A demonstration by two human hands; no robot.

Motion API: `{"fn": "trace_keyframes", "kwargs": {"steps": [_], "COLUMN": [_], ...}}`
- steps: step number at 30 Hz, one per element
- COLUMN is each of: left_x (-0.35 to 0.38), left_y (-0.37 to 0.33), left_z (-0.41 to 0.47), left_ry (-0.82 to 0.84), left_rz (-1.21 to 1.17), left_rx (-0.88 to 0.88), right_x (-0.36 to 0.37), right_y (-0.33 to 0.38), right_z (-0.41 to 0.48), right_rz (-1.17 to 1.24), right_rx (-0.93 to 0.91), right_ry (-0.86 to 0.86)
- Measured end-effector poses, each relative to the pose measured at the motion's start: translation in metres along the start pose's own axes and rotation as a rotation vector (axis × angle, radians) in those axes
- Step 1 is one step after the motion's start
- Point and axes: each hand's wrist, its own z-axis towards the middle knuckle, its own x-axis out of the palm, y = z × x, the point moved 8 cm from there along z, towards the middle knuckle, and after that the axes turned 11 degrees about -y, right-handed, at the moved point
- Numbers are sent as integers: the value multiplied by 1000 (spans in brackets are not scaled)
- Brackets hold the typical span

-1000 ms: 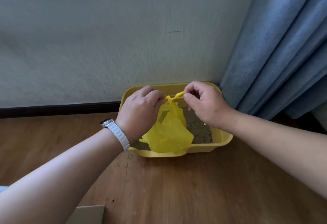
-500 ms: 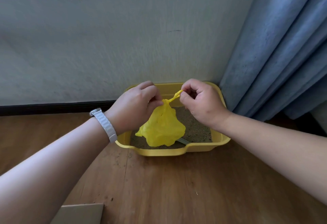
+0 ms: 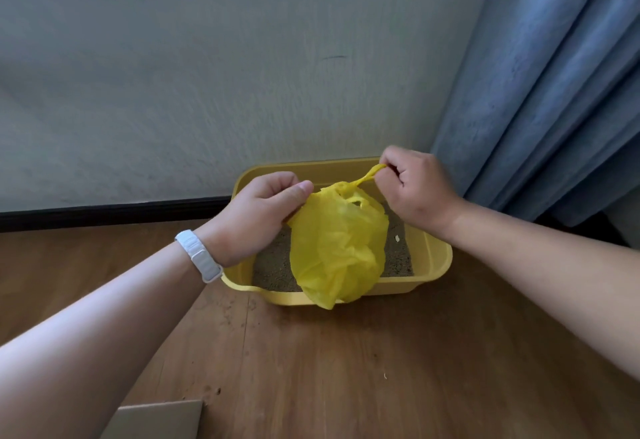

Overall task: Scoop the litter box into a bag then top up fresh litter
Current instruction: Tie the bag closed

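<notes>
Bulging yellow bag [image 3: 337, 248] hanging above sandy yellow litter box [image 3: 434, 262].

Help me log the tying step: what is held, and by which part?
The yellow bag: left hand grips its gathered top edge, right hand pinches its twisted handle.

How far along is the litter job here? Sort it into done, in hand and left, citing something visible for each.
Done: scooping looks finished, since the yellow bag bulges above the litter box. In hand: the left hand grips the bag's neck while the right hand pinches its twisted handle, apparently tying it shut. Left: topping up; no fresh-litter container is in view.
</notes>
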Motion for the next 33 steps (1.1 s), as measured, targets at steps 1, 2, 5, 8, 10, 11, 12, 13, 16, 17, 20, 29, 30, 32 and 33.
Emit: {"fn": "trace_keyframes", "kwargs": {"steps": [1, 2, 5, 8, 10, 11, 12, 13, 16, 17, 20, 29, 30, 32, 33], "left_x": [-4, -8, -21, -38, -49, -54, -59, -62, -66, -68, -72, -36, -30, -19, -14], "left_y": [3, 6, 18, 33, 42, 46, 50, 53, 60, 60, 54, 20, 17, 11, 8], "left_z": [1, 1, 2, 3, 4, 5, 4, 3, 1, 1, 4, 16, 16, 16, 16], "left_ry": [-26, -47, -92, -135, -151, -162, -177, -193, -218, -228, -281, -329, -316, -299, -290], "left_rz": [41, 90, 234, 329, 367, 385, 401, 413, 425, 416, 302, -230, -253, -290, -295], "left_rx": [4, 7, 11, -18, -36, -45, -55, -65, -89, -98, -117, -181, -188, -188, -182], "right_x": [-4, -9, -20, -34, -45, -50, -55, -59, -59, -57, -55, -21, -18, -12, -8], "right_y": [-5, -12, -36, -62, -76, -83, -90, -95, -101, -102, -93, -14, -6, 9, 16], "right_z": [0, 1, 0, -2, -1, 0, 0, 0, -5, -6, -2, 14, 15, 17, 18], "right_rz": [14, 17, -13, -62, -93, -109, -123, -134, -149, -138, -91, 85, 104, 136, 154], "right_rx": [14, 26, 66, 124, 165, 190, 219, 243, 280, 295, 275, 72, 65, 58, 57], "right_ry": [-18, -35, -74, -113, -136, -147, -155, -159, -138, -130, -123, -9, 1, 21, 34]}}
